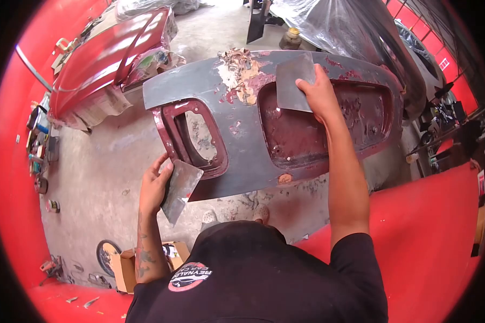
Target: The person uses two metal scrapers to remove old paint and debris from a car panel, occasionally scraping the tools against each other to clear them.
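In front of me is a grey and maroon car trunk lid (242, 140) with two recessed openings. My left hand (155, 188) is closed round a thin, smeared metal filler spreader (181, 189), beside the lid's lower left corner. A wider grey filler spreader (293, 86) is pinched in my right hand (320, 94), thumb on its face, over the upper edge of the large recess. Left of that spreader, a rough mound of tan and brown body filler (238, 72) covers the lid's top edge and runs down its face. A small orange-brown patch (285, 178) marks the lower edge.
A red car panel (110, 48) with masking paper on its edge stands at the back left. Plastic sheeting (334, 27) drapes a car behind the lid. Near it sits a can (291, 39) on the floor. A cardboard box (124, 269) lies at lower left.
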A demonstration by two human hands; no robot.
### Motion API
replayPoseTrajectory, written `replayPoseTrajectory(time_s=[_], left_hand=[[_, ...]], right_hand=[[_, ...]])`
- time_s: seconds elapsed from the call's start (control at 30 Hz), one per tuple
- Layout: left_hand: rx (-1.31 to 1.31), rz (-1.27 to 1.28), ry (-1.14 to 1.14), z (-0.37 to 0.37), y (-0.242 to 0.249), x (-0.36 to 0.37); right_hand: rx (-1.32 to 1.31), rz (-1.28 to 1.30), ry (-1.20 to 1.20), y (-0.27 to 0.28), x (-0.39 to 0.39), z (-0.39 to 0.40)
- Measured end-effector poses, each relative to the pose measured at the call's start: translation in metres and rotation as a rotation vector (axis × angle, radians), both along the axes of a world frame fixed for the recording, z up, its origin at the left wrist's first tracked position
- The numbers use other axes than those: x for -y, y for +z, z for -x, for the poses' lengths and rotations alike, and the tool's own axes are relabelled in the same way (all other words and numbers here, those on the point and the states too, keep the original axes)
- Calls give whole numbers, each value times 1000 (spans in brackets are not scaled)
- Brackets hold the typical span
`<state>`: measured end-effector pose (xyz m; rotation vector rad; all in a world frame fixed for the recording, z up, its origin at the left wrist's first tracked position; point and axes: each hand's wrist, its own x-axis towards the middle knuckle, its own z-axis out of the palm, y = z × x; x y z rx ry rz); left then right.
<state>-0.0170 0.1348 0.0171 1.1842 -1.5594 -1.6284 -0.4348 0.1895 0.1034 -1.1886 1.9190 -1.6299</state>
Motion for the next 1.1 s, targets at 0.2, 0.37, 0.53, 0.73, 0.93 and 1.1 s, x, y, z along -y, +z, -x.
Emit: replayPoseTrajectory(time_s=[0.2, 0.37, 0.53, 0.73, 0.93, 1.1], left_hand=[[-43, 8, 71, 8, -1, -5], [-32, -22, 33, 6, 0, -3], [-41, -36, -6, 3, 3, -3], [-65, -34, -56, -1, 7, 0], [-78, -34, -60, -2, 3, -2], [-84, -84, -80, -3, 1, 1]], right_hand=[[341, 21, 91, 9, -24, 17], [-315, 11, -8, -17, 31, -3], [90, -16, 54, 9, 6, 10], [-409, -17, -54, 0, 39, -12], [-190, -54, 8, 11, 21, -17], [-254, -54, -19, 4, 32, -19]])
